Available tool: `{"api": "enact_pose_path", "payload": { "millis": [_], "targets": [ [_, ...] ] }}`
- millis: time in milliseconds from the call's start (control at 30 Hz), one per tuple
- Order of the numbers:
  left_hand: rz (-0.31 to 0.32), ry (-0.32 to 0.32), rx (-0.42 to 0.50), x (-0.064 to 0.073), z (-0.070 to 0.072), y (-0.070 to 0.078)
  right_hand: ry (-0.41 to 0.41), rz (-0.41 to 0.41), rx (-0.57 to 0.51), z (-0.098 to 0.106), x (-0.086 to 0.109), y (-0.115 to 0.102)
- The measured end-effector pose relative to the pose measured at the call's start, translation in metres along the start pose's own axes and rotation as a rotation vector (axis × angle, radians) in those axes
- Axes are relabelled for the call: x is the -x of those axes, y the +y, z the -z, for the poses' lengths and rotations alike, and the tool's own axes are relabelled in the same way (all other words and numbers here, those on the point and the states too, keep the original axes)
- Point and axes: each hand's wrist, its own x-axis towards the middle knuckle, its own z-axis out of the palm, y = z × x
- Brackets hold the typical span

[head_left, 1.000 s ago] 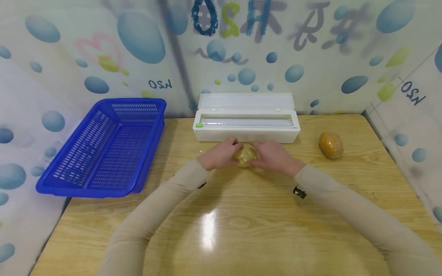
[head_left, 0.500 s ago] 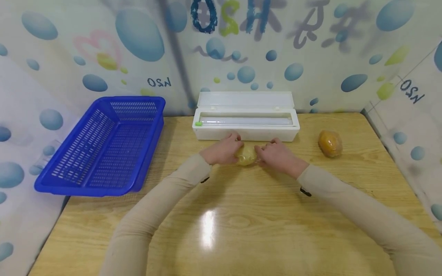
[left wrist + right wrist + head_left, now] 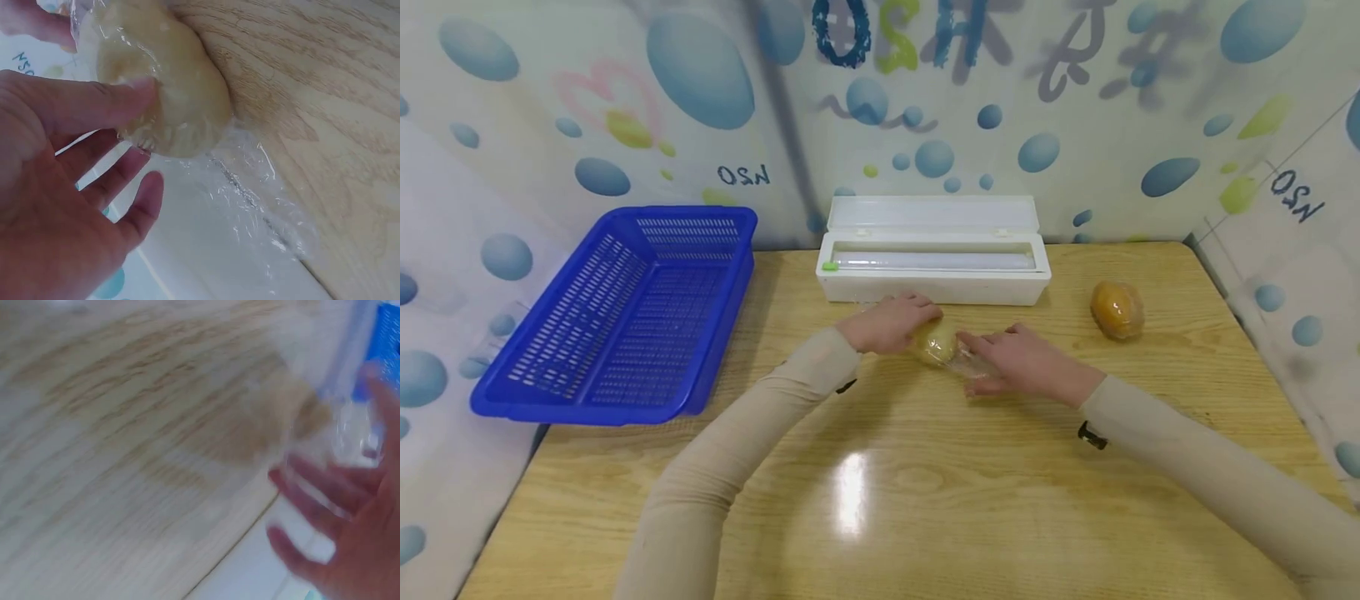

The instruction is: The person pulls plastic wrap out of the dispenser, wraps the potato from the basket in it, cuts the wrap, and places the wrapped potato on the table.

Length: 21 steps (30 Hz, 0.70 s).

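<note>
A pale yellow, rounded fruit wrapped in cling film sits on the table between both hands. My left hand grips its left side; in the left wrist view the thumb presses on the fruit and the other fingers are behind and below it. Loose cling film trails from the fruit along the table in that view. On the fruit's right, my right hand has thumb and index finger spread apart, with a flap of film reaching between them. The right wrist view is blurred.
A white film dispenser box with raised lid and a film roll stands behind the hands. At the left is a blue slotted basket. An orange film-wrapped fruit lies at the right on the wooden table.
My right hand has moved from the fruit's side rightward and nearer, its fingers spreading, and a flap of film now stretches out there. The left hand stays at the fruit.
</note>
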Motion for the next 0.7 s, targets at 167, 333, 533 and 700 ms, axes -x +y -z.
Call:
{"api": "enact_pose_path", "payload": {
  "millis": [167,333,533,700],
  "targets": [
    [-0.078,0.01,0.006,0.003,0.001,0.001,0.013,0.025,-0.298,0.005,0.009,0.009],
    [-0.115,-0.012,0.043,0.006,0.0,-0.002,0.054,0.023,-0.365,0.001,0.002,0.014],
    [-0.045,0.082,0.095,0.009,-0.002,-0.006,-0.021,-0.175,-0.669,-0.011,-0.014,-0.002],
    [0.079,0.098,0.076,0.007,-0.004,-0.005,-0.017,-0.329,-0.716,-0.012,-0.024,-0.016]
  ]
}}
